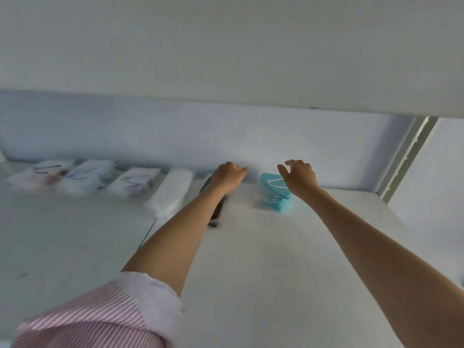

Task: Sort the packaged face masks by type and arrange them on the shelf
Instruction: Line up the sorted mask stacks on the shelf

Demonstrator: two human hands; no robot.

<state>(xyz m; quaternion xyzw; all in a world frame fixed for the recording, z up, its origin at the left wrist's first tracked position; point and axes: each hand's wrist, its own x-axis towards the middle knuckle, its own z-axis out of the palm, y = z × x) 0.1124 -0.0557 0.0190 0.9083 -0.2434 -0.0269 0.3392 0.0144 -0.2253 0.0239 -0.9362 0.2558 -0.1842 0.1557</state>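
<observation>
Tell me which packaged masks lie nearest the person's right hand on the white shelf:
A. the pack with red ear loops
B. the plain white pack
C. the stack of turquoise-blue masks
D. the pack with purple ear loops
C: the right hand hovers with fingers spread just above the stack of turquoise-blue masks, while the plain white pack lies beyond the left hand.

I look into a white shelving bay. A pale board [226, 46] overhangs the top of my view, its underside plain and evenly lit. Behind stands a bluish-white back wall [175, 131]. The white shelf surface [263, 272] fills the lower view, with a thin seam [148, 234] left of centre. At right, a slotted metal upright [406, 156] rises diagonally.
</observation>
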